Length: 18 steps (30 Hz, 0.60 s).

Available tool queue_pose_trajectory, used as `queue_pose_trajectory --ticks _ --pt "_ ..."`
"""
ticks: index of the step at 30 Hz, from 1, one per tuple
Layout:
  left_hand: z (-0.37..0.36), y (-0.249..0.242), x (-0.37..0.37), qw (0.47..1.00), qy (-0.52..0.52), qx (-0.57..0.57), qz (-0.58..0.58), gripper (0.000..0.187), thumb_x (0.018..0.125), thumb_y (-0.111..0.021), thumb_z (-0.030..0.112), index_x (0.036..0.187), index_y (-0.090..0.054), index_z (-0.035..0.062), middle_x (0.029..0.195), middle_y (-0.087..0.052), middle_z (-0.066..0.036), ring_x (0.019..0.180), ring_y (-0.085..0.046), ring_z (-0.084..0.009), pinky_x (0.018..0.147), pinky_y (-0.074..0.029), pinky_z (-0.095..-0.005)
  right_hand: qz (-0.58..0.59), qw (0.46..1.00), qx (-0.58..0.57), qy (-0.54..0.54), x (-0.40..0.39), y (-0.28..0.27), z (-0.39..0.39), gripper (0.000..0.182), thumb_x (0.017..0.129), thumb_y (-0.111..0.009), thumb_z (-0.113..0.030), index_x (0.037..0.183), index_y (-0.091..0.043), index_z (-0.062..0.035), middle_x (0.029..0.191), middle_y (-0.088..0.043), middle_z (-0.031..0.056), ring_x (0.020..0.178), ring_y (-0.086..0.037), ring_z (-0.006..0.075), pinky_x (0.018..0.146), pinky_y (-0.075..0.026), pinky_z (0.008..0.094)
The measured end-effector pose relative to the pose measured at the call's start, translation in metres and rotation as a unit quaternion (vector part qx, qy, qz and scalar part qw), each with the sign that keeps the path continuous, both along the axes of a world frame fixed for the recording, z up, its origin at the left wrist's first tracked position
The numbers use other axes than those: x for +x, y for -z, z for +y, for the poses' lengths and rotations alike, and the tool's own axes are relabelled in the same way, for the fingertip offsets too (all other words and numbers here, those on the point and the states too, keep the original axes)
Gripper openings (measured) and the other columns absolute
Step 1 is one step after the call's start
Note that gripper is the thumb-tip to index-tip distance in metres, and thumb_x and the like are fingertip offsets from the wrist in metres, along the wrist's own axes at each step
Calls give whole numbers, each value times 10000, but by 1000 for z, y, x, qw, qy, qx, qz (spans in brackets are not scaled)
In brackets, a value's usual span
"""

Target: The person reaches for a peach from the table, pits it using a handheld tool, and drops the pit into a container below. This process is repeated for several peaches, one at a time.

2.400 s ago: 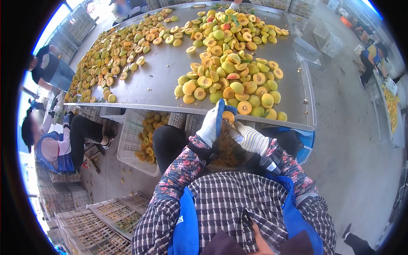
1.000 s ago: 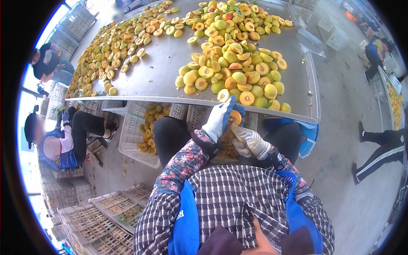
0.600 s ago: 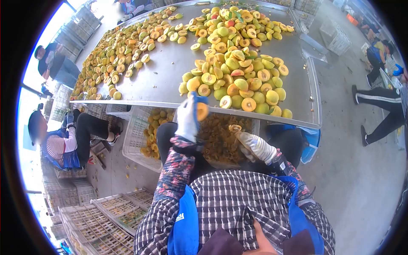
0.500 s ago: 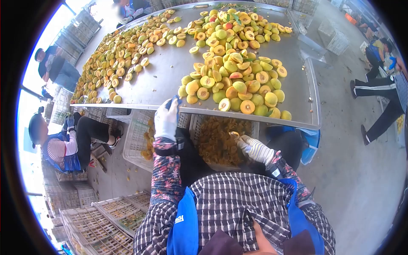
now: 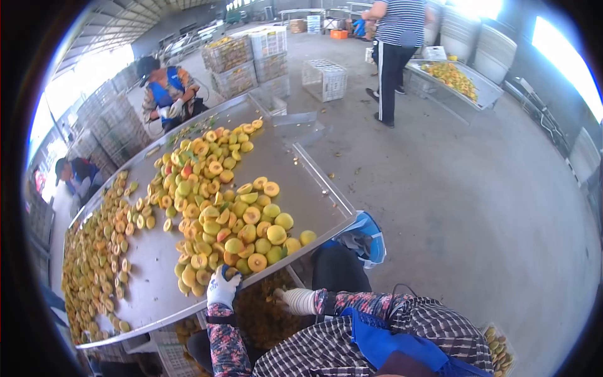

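My left hand (image 5: 223,288), in a white glove with dark blue finger coating, is at the near edge of the metal table (image 5: 144,284). Its thumb and fingers look apart, beside the near end of a pile of yellow-green halved peaches (image 5: 251,215); no fruit shows between them. Lower and to the right, my right hand (image 5: 298,301) wears a striped glove. Its fingers are closed on a small looped tool (image 5: 277,293), mostly hidden by the glove. Below both hands, a crate of brownish fruit scraps (image 5: 260,317) sits in shadow under the table edge.
More peach halves (image 5: 100,264) cover the table's left side. A blue-rimmed bucket (image 5: 375,242) stands by the near right corner. Across the table, a person (image 5: 169,94) sits in a blue vest. Stacked crates (image 5: 235,66), an upturned crate (image 5: 325,80) and a standing person (image 5: 396,56) are farther back.
The view has swung to the right, showing more floor and the far hall. My left hand has moved along the table edge to the pile. My right hand stays low over the crate.
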State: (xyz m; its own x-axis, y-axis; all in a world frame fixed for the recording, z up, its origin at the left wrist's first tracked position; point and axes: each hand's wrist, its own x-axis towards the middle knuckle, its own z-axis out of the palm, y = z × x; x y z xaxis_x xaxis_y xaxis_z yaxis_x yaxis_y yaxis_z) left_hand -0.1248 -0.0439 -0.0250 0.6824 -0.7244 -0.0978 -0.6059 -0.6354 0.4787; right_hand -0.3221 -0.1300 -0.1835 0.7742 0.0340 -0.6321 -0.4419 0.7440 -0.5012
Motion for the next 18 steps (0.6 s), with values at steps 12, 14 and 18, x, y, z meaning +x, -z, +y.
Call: queue_pose_trajectory --ticks 12,14,18 --pt "-6 -4 3 997 -7 -7 81 333 742 -776 263 934 -678 9 755 -690 -76 653 -650 -177 657 -510 -299 112 -654 679 312 -30 -101 -5 571 952 -482 -221 1482 -278 -160 1273 -546 193 1026 -599 376 883 -483 435" --pt "-1 19 13 992 -43 -91 76 292 757 -769 227 919 -676 2 770 -692 -79 670 -648 -158 645 -507 -298 122 -696 653 273 -27 -91 -5 632 906 -512 -151 1478 -267 -261 1097 -616 194 872 -604 391 860 -463 482" --pt "7 7 3 881 -147 -336 299 211 842 -690 105 1027 -632 23 900 -680 -35 792 -643 -134 670 -502 -260 147 -685 663 264 -29 -66 -10 705 869 -547 -86 1478 -255 -290 1019 -625 215 828 -599 392 786 -499 473"
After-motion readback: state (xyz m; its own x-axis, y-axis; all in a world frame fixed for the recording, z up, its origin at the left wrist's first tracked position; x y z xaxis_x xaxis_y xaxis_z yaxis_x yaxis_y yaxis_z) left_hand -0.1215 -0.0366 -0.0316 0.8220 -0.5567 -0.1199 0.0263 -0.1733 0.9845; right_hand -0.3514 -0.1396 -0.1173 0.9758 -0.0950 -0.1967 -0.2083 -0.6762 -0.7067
